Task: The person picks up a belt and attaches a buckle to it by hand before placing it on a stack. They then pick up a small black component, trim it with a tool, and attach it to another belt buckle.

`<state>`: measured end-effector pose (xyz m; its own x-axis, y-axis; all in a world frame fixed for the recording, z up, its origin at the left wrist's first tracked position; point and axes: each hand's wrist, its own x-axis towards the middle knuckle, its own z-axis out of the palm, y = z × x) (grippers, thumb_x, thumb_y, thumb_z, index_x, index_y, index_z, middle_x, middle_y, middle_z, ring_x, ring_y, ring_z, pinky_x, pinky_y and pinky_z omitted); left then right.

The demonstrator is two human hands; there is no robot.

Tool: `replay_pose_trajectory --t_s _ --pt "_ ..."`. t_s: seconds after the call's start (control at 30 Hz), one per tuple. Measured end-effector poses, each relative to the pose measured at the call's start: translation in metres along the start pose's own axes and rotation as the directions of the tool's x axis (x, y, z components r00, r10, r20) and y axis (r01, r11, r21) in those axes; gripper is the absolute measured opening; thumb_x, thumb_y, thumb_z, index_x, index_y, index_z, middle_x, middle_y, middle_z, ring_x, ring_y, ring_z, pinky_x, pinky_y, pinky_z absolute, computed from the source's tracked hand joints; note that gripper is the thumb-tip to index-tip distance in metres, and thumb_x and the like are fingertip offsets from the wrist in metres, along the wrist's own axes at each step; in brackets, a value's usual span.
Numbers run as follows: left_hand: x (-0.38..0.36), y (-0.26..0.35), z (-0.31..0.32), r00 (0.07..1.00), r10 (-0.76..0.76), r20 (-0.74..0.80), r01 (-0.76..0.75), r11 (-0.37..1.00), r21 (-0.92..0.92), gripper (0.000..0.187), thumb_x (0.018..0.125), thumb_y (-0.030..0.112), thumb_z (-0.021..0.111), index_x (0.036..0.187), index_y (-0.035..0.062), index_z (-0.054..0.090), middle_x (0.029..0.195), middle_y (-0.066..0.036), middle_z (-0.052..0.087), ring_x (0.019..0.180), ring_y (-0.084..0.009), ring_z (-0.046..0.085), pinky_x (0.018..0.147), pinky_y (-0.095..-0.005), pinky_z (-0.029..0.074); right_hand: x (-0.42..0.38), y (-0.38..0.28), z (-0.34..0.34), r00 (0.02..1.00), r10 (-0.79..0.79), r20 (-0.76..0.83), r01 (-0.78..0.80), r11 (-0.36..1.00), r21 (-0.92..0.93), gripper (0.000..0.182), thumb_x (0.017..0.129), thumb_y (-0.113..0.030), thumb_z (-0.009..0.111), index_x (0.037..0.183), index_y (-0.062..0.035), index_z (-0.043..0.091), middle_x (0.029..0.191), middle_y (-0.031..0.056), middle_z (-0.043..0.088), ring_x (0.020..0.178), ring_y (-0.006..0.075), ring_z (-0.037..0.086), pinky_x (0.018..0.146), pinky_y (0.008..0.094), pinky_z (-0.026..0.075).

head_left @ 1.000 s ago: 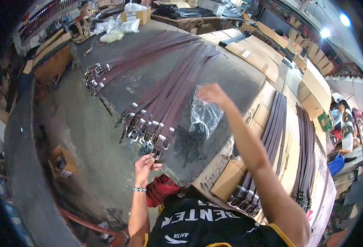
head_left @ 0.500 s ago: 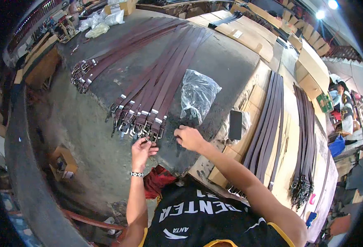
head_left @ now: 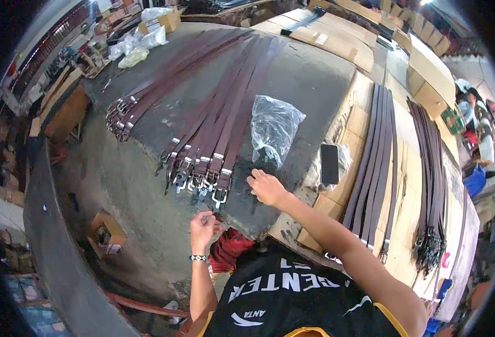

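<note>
Brown belts [head_left: 237, 106] on table [head_left: 309, 78], buckle ends nearest wearer, long axis running away and slightly right, left hand [head_left: 204, 226] nearside of belts, right hand [head_left: 266, 186] right of belts, fingers curled, grasp indeterminable.

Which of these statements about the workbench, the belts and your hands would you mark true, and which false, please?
1. The right hand is nearer to the clear plastic bag than the left hand is. True.
2. A patterned bracelet is on the right wrist. False: the patterned bracelet is on the left wrist.
3. The dark phone lies to the right of the clear plastic bag. True.
4. The middle bundle of belts lies with its buckles at the far end. False: the buckles are at the near end, towards the person.
</note>
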<state>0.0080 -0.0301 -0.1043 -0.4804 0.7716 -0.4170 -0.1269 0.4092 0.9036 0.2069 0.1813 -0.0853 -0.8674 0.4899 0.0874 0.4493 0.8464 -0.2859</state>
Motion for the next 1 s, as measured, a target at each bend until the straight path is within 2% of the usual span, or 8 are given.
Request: replay_pose_trajectory --t_s 0.2,0.3,0.53,0.63,0.77,0.87,0.97,1.0 --pt "-0.010 0.010 0.009 0.999 -0.017 -0.027 0.018 0.999 0.039 0.029 0.098 0.011 0.058 0.122 -0.0037 0.056 0.085 -0.015 0.072 0.064 -0.0181 0.070 0.053 -0.0285 0.053 -0.005 0.007 0.003 0.997 -0.030 -0.072 0.034 0.998 0.047 0.036 0.074 -0.006 0.073 0.107 0.0009 0.061 0.109 0.0174 0.055 0.107 0.0344 0.058 0.086 0.0427 0.054" --pt "-0.013 0.007 0.002 0.995 0.048 -0.089 -0.027 0.973 0.229 0.029 0.097 0.011 0.058 0.122 -0.0034 0.057 0.084 -0.014 0.072 0.061 -0.0170 0.068 0.052 -0.0281 0.052 -0.008 0.007 -0.001 0.999 -0.008 -0.047 0.011 0.998 0.058 0.036 0.075 -0.008 0.074 0.107 0.0002 0.061 0.109 0.0168 0.055 0.108 0.0340 0.059 0.086 0.0423 0.054" --pt "-0.023 0.028 0.019 0.986 0.158 -0.055 -0.133 0.939 0.317 0.026 0.098 0.011 0.058 0.118 -0.0042 0.061 0.080 -0.010 0.071 0.055 -0.0120 0.061 0.052 -0.0266 0.048 -0.013 0.010 -0.001 0.997 -0.054 -0.056 0.058 0.995 0.075 0.034 0.075 -0.008 0.072 0.107 -0.0005 0.063 0.108 0.0150 0.056 0.107 0.0333 0.058 0.086 0.0423 0.053" --pt "-0.022 0.041 0.036 0.983 0.185 0.002 -0.176 0.933 0.312 0.024 0.098 0.010 0.058 0.116 -0.0049 0.062 0.081 -0.011 0.070 0.057 -0.0122 0.061 0.052 -0.0267 0.049 -0.017 0.008 -0.007 0.976 -0.126 -0.177 0.143 0.986 0.088 0.033 0.075 -0.010 0.072 0.105 -0.0002 0.062 0.107 0.0145 0.056 0.107 0.0330 0.058 0.087 0.0422 0.053" --pt "-0.020 0.041 0.058 0.971 0.233 0.042 -0.235 0.927 0.293 0.021 0.097 0.007 0.057 0.114 -0.0042 0.063 0.084 -0.012 0.070 0.059 -0.0117 0.061 0.053 -0.0268 0.049 -0.030 -0.001 -0.023 0.931 0.034 -0.364 0.065 0.965 0.255 0.021 0.080 -0.009 0.068 0.097 -0.0021 0.058 0.098 0.0153 0.058 0.101 0.0344 0.059 0.086 0.0421 0.051" --pt "-0.023 0.047 0.077 0.957 0.276 0.088 -0.290 0.895 0.339 0.021 0.097 0.007 0.057 0.113 -0.0036 0.064 0.083 -0.011 0.070 0.057 -0.0113 0.059 0.052 -0.0268 0.049 -0.041 -0.001 -0.023 0.836 0.370 -0.406 0.013 0.725 0.688 0.016 0.087 -0.010 0.068 0.094 -0.0040 0.055 0.086 0.0109 0.062 0.084 0.0276 0.063 0.073 0.0389 0.051" --pt "-0.025 0.051 0.104 0.946 0.245 0.213 -0.310 0.876 0.370 0.020 0.097 0.008 0.058 0.113 -0.0032 0.064 0.082 -0.010 0.070 0.058 -0.0108 0.060 0.051 -0.0266 0.049 -0.056 0.007 -0.020 0.772 0.585 -0.249 0.249 0.082 0.965 0.014 0.093 -0.013 0.067 0.093 -0.0059 0.054 0.079 0.0050 0.063 0.067 0.0169 0.061 0.060 0.0321 0.047" --pt "-0.027 0.050 0.116 0.938 0.247 0.243 -0.320 0.885 0.339 0.019 0.097 0.008 0.058 0.111 -0.0030 0.064 0.080 -0.009 0.070 0.060 -0.0103 0.061 0.052 -0.0270 0.050 -0.074 0.003 -0.037 0.763 0.634 -0.127 0.186 -0.027 0.982 0.012 0.096 -0.014 0.065 0.098 -0.0063 0.056 0.083 0.0036 0.065 0.062 0.0093 0.057 0.054 0.0256 0.042"
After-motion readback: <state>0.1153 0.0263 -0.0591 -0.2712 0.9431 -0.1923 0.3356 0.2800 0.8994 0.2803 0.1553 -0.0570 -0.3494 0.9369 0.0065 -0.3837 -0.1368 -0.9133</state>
